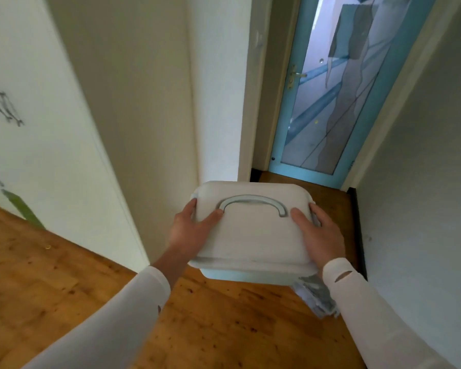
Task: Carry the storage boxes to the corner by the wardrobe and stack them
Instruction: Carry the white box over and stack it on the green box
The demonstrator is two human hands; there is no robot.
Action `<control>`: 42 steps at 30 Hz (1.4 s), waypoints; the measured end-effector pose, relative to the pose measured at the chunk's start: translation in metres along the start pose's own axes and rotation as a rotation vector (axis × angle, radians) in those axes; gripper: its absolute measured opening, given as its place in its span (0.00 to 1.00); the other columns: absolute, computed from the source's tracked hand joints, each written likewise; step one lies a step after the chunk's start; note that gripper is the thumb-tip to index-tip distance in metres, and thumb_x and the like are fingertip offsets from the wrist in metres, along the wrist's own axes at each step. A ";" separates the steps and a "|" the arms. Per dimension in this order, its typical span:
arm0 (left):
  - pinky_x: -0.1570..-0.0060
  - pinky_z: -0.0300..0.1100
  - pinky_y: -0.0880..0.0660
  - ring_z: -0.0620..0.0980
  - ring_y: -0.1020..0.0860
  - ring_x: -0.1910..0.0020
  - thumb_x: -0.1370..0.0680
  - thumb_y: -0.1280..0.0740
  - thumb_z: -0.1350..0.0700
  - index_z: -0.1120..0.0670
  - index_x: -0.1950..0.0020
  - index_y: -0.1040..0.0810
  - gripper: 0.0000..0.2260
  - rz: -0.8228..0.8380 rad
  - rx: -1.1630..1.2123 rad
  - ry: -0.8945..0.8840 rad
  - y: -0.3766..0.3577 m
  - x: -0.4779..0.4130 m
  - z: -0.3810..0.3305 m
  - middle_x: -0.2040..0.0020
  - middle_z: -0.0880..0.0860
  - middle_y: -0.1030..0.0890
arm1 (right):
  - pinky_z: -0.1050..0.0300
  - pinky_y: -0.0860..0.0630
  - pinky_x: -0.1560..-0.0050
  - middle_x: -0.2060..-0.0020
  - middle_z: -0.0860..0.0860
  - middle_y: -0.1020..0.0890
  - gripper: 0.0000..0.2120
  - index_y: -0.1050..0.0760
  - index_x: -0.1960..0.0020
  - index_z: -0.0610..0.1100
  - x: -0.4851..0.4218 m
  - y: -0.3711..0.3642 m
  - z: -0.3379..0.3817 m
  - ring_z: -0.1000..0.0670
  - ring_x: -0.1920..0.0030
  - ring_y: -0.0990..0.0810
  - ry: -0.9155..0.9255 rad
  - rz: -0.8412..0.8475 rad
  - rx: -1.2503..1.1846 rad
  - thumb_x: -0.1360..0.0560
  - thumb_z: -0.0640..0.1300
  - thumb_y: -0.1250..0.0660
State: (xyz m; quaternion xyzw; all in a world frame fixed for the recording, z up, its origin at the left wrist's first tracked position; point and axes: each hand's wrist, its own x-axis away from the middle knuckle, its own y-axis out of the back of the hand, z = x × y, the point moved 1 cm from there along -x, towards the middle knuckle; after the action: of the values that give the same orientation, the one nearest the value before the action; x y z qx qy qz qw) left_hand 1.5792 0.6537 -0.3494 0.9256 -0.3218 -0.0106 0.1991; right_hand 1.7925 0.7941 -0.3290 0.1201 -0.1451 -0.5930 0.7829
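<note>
White plastic storage box (253, 235) hangs level above the wooden floor (224, 320) because my left hand (194, 231) and right hand (318, 237) clamp its opposite ends, fingers (190, 207) hooked over the lid's rim.

The storage box (253, 241), pale blue with a white rounded-corner lid and a grey handle (253, 198) folded flat, is carried level, low toward six o'clock.
</note>
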 end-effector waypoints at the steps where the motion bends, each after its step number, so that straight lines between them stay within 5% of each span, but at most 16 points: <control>1: 0.39 0.52 0.27 0.54 0.26 0.38 0.30 0.31 0.32 0.45 0.24 0.38 0.39 -0.018 0.006 0.016 0.006 0.002 0.003 0.31 0.50 0.28 | 0.45 0.31 0.38 0.34 0.50 0.27 0.29 0.34 0.29 0.57 0.000 -0.007 0.001 0.46 0.41 0.28 0.002 0.025 0.008 0.28 0.62 0.34; 13: 0.55 0.40 0.30 0.48 0.25 0.50 0.30 0.31 0.33 0.45 0.24 0.35 0.38 -0.312 0.031 0.127 0.129 -0.002 0.053 0.41 0.46 0.25 | 0.49 0.27 0.47 0.41 0.54 0.25 0.30 0.33 0.31 0.61 0.011 -0.144 0.050 0.50 0.48 0.26 0.075 0.351 0.004 0.31 0.65 0.34; 17: 0.53 0.42 0.27 0.46 0.23 0.51 0.30 0.31 0.33 0.46 0.24 0.35 0.38 -0.382 0.039 0.136 0.176 -0.010 0.071 0.42 0.46 0.23 | 0.40 0.25 0.43 0.41 0.53 0.24 0.30 0.33 0.32 0.62 0.019 -0.196 0.074 0.46 0.45 0.24 0.107 0.445 0.038 0.32 0.67 0.36; 23: 0.55 0.39 0.28 0.41 0.24 0.54 0.31 0.30 0.33 0.45 0.24 0.37 0.39 -0.527 0.093 0.183 0.256 -0.015 0.094 0.43 0.43 0.25 | 0.43 0.27 0.41 0.38 0.52 0.24 0.29 0.32 0.32 0.59 0.037 -0.287 0.113 0.46 0.43 0.26 0.216 0.534 0.068 0.31 0.66 0.35; 31: 0.50 0.45 0.29 0.48 0.26 0.47 0.32 0.31 0.31 0.43 0.23 0.38 0.40 -0.684 0.074 0.243 0.369 -0.019 0.133 0.36 0.46 0.27 | 0.46 0.28 0.40 0.36 0.53 0.25 0.29 0.31 0.31 0.57 0.082 -0.407 0.159 0.46 0.41 0.25 0.310 0.662 0.056 0.30 0.64 0.34; 42: 0.53 0.46 0.25 0.49 0.24 0.49 0.33 0.32 0.31 0.43 0.23 0.38 0.42 -0.836 0.125 0.337 0.459 -0.021 0.174 0.39 0.47 0.26 | 0.53 0.27 0.55 0.55 0.64 0.26 0.23 0.29 0.36 0.62 0.121 -0.527 0.197 0.55 0.55 0.24 0.384 0.851 0.072 0.30 0.64 0.35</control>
State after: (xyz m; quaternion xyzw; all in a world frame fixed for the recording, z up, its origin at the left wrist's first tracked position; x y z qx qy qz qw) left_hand 1.2650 0.2755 -0.3394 0.9751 0.1164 0.0801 0.1711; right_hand 1.2798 0.5332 -0.3254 0.1846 -0.0542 -0.1808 0.9645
